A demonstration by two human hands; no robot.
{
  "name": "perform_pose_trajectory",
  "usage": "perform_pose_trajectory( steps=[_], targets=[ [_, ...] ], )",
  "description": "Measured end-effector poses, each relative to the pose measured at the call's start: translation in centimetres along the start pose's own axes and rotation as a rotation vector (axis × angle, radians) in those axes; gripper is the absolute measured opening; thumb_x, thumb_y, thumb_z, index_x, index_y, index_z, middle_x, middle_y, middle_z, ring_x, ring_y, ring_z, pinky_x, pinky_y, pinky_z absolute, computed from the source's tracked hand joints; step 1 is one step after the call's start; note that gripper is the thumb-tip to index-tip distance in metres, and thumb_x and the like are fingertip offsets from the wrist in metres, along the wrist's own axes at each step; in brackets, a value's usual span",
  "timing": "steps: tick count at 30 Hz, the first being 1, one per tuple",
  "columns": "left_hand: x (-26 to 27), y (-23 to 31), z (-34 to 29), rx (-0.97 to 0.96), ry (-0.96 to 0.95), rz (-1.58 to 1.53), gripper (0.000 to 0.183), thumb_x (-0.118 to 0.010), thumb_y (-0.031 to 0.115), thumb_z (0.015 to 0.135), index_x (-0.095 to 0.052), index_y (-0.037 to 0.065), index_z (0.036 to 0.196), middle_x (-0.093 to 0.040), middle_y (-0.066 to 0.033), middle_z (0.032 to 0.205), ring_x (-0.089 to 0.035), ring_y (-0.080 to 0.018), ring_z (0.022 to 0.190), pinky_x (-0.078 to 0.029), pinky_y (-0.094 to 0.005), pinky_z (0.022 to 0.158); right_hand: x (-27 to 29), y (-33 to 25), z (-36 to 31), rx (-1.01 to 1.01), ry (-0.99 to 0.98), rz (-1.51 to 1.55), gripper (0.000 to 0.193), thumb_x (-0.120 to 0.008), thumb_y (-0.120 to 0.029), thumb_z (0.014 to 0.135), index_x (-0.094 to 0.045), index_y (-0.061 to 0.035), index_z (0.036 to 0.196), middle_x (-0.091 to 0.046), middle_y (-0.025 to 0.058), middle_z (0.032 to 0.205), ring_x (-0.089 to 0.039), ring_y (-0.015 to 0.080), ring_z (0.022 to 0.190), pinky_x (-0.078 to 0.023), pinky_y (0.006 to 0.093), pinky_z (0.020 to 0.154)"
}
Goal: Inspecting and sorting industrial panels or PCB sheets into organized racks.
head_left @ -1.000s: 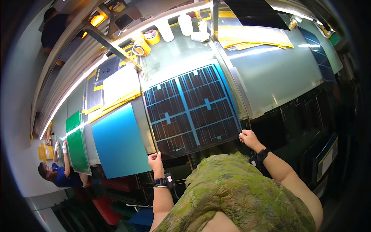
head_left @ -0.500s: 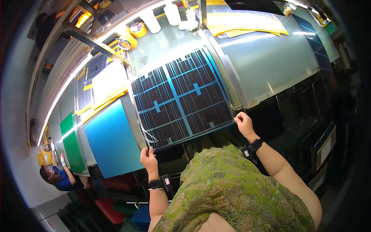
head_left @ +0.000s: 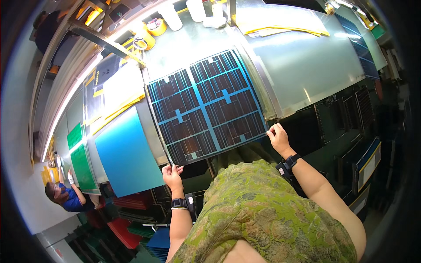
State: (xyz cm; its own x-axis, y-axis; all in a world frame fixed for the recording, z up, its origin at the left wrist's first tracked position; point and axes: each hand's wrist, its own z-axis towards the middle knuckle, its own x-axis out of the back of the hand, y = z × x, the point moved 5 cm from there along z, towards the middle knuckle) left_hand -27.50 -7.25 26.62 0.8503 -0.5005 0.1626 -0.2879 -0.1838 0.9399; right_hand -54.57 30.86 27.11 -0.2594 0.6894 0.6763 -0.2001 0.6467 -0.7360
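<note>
In front of me lies a dark sheet (head_left: 221,116) with a pattern of bright blue bands and fine lines, slightly turned on the pale worktop. At its near left corner my left hand (head_left: 173,177) pinches the edge between thumb and fingertips, the other fingers loosely bent. My right hand (head_left: 279,139) closes its thumb and forefinger on the near right corner, its other fingers curled. The exact grip on each corner is small and partly hidden by the fingers. A black band with a small box sits on each wrist.
Left of the sheet lie a plain blue panel (head_left: 127,153) and a green panel (head_left: 81,160), where a person in blue (head_left: 68,197) works. Tape rolls (head_left: 156,27) and white bottles (head_left: 171,17) stand at the back. A metal post (head_left: 109,47) rises at back left; yellow-edged sheets (head_left: 280,25) lie right.
White glare streaks near the sheet's near left corner are gone, and it looks flatter there. My left hand has shifted slightly right and its fingers have loosened; my right hand stays at its corner.
</note>
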Motion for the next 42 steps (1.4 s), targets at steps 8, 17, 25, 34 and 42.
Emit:
perform_pose_trajectory(
  steps=[8,17,25,34,42],
  targets=[
    [-0.3,-0.6,1.2,0.035,0.000,-0.027,0.008,-0.055,0.005,0.089,-0.047,0.002,0.088,-0.055,-0.0056,0.080,-0.064,-0.0188,0.068,-0.054,-0.0234,0.056,-1.7,1.9,-0.5,-0.205,0.009,0.317,0.014,-0.058,-0.005,0.081,-0.046,-0.0025,0.074,-0.052,0.0087,0.059,-0.056,0.0160,0.054,-0.043,0.0292,0.051],
    [0.2,-1.0,1.1,0.036,0.011,-0.012,0.008,-0.056,0.006,0.088,-0.049,0.002,0.087,-0.055,-0.0056,0.079,-0.064,-0.0173,0.066,-0.053,-0.0233,0.056,-1.6,1.6,-0.3,-0.165,-0.017,0.305,0.012,-0.058,-0.006,0.082,-0.047,-0.0026,0.077,-0.052,0.0089,0.060,-0.057,0.0176,0.055,-0.044,0.0300,0.053],
    [-0.3,4.4,1.3,-0.517,0.141,0.487,0.005,-0.064,0.003,0.079,-0.060,0.000,0.079,-0.055,-0.0073,0.075,-0.055,-0.0176,0.069,-0.046,-0.0273,0.061,-2.1,3.1,-0.9,-0.109,0.071,0.198,0.013,-0.057,-0.006,0.081,-0.045,-0.0023,0.077,-0.046,0.0090,0.062,-0.051,0.0168,0.055,-0.043,0.0313,0.054],
    [-0.2,0.1,0.5,-0.506,0.200,0.730,0.013,-0.055,0.009,0.084,-0.045,0.002,0.079,-0.047,-0.0144,0.078,-0.049,-0.0356,0.072,-0.040,-0.0429,0.065,-2.0,3.0,-0.5,-0.162,-0.071,0.294,0.013,-0.053,-0.004,0.086,-0.042,-0.0036,0.078,-0.047,0.0038,0.066,-0.053,0.0121,0.059,-0.045,0.0259,0.055],
    [0.1,-1.6,0.9,-0.495,0.255,0.796,0.016,-0.054,0.015,0.087,-0.044,0.002,0.086,-0.048,-0.0142,0.079,-0.050,-0.0333,0.074,-0.041,-0.0414,0.066,-3.3,3.9,-0.5,-0.172,-0.092,0.301,0.014,-0.053,-0.004,0.086,-0.041,-0.0050,0.079,-0.045,0.0020,0.068,-0.051,0.0112,0.058,-0.045,0.0252,0.055]
  ],
)
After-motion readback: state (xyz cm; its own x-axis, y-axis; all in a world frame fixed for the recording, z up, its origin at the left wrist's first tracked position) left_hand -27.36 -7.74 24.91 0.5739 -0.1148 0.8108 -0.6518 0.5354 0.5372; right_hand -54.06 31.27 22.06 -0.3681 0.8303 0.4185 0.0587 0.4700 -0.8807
